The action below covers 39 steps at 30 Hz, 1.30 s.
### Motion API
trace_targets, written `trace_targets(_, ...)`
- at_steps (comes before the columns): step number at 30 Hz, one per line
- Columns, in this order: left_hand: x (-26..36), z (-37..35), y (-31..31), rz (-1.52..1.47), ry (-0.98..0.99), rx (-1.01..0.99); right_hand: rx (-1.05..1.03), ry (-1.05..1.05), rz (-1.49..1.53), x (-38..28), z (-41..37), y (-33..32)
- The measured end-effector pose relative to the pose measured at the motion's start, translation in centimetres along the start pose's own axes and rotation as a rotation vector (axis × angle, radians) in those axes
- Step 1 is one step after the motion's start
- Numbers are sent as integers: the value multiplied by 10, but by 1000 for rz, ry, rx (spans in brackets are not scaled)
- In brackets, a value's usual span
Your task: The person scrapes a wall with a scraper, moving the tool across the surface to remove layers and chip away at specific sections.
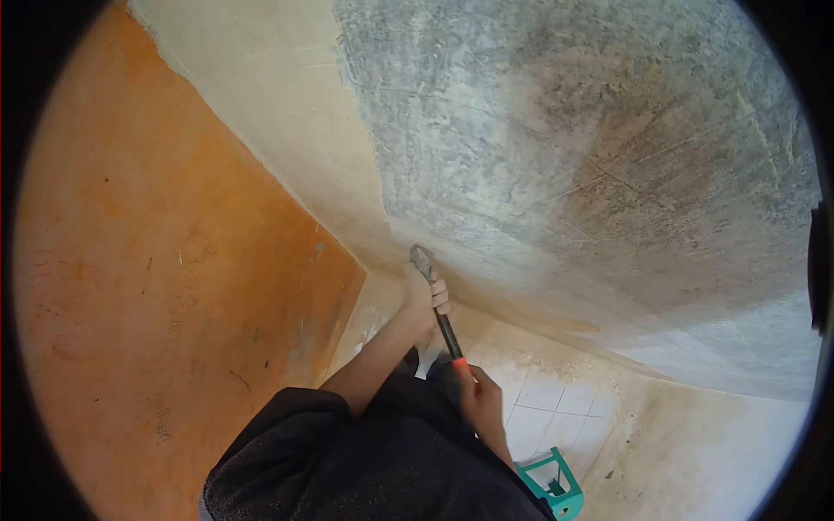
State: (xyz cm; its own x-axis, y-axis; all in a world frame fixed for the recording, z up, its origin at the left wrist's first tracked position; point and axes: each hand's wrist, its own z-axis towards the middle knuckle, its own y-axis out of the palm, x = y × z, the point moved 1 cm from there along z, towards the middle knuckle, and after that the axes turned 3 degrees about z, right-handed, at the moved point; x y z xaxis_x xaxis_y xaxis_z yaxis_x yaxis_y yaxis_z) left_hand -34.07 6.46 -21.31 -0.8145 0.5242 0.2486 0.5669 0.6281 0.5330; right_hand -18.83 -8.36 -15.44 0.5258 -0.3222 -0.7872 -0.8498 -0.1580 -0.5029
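Note:
Both my hands grip a long-handled scraper (448, 337) with a grey head, a black shaft and an orange-red section lower down. Close below the head, my left hand (420, 297) wraps its fingers round the tool. My right hand (479, 396) closes on the handle's lower end and hides part of it. The scraper head points up at the wall (486, 174), close to its lower cream-coloured part. Much of that wall is rough grey with a dark brownish patch, bordered by smoother cream paint.
An orange wall or panel (174, 260) stands at my left, with scribbles and marks on it. White floor tiles (539, 392) lie below me, with debris near the wall's foot. A green plastic stool (569, 499) is at lower right, beside a stained pale wall (695, 443).

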Motion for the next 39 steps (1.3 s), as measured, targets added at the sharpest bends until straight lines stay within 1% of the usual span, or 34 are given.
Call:
trace_targets(1,2,3,-4,40,15,13,-2,-3,3,5,1,2)
trace_targets(2,4,6,-6,81,33,26,46,-16,40,11,2,4)
trace_targets(3,-2,4,-4,83,28,30,95,-18,71,15,-2,2)
trace_targets(4,-9,2,3,33,-7,0,100,-13,74,12,-6,-7)
trace_targets(6,-11,-4,13,-11,-38,-34,18,192,50,3,-12,-30)
trace_targets(7,-9,-7,17,7,-36,3,-20,204,49,9,-10,-29)
trace_targets(8,-9,-9,17,26,-39,42,-20,202,50,8,-2,-20)
trace_targets(9,4,-2,2,-28,18,-7,-11,43,35,-1,9,-8)
trace_targets(10,14,14,-16,-22,17,-6,-1,-113,22,-7,15,0)
trace_targets(12,30,42,-45,-69,164,-68,-17,-98,45,-9,21,3)
trace_targets(13,34,27,-32,-72,177,-65,-36,-90,63,-11,26,7)
trace_targets(14,26,10,-17,-65,99,-33,-43,-90,65,-8,21,5)
trace_targets(15,16,-5,-3,-58,11,-1,-15,-23,65,3,8,-3)
trace_targets(16,7,-9,3,-59,7,-1,16,40,63,8,-4,-8)
trace_targets(17,-2,-12,9,9,8,-51,32,151,94,10,-14,-11)
trace_targets(18,-8,-16,10,75,6,-100,29,154,88,7,-17,-7)
trace_targets(19,-1,-19,11,55,12,-49,40,100,85,2,-15,1)
trace_targets(20,8,-15,8,53,21,-60,53,35,85,-3,-7,6)
trace_targets(21,16,-12,1,58,36,-35,-15,31,1,-4,-1,9)
trace_targets(22,19,-9,-5,65,49,-4,-13,29,9,-5,-1,10)
trace_targets(23,16,-6,-8,66,52,-1,1,33,55,-5,-3,7)
trace_targets(25,6,-6,-3,38,14,-64,19,43,98,1,-9,1)
trace_targets(26,1,-8,0,40,15,-61,48,53,118,9,-16,-1)
trace_targets(28,-4,-17,10,80,-19,-47,73,60,141,6,-13,4)
trace_targets(29,4,-11,4,84,-21,-49,65,-4,108,2,-3,12)
trace_targets(30,15,-1,-9,76,37,-42,56,-62,72,-2,2,15)
trace_targets(31,22,1,-15,65,97,-30,54,-55,71,-2,3,12)
trace_targets(33,16,0,-11,37,74,-15,-3,58,70,-4,3,7)
trace_targets(34,11,-2,-6,11,46,-8,-3,63,67,-2,-2,2)
trace_targets(37,4,-13,5,41,7,-66,39,40,77,-7,-8,-1)
trace_targets(38,11,-7,-2,46,10,-69,33,-5,51,-13,-1,4)
trace_targets(39,23,-2,-11,27,55,-74,26,-46,22,-17,3,5)
